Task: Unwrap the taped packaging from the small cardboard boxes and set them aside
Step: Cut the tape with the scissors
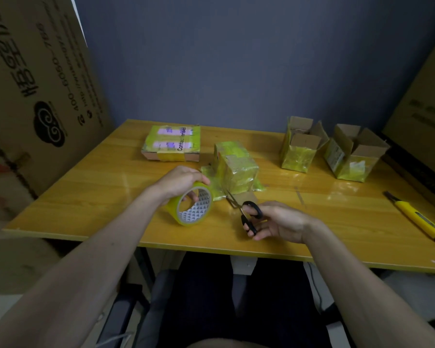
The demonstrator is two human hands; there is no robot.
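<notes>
The person is sitting at a yellow wooden surface (86,197), both bare forearms reaching over it. The left hand (178,182) is gripping a roll of clear yellowish packing tape (194,207), fingers curled through its core and thumb over the rim, the roll tilted above the surface. The right hand (274,222) is holding a pair of black-handled scissors (246,212) — fingers threaded through the loops — with the blades pointing up and left toward the taped small cardboard box (239,169) standing at the middle of the surface. That box is sitting on a loose sheet of crinkled yellow-green tape wrapping (211,172) that is spreading out around its base; the blade tips are lying just at the box's near lower corner.

Behind it, a flat taped carton with pale purple labels (172,143) is lying near the back edge. To the right, two opened small cardboard boxes (299,149) (352,156) are standing side by side, flaps up, tape clinging to their sides. A yellow utility knife (414,217) is lying near the right edge, well apart from both hands.
</notes>
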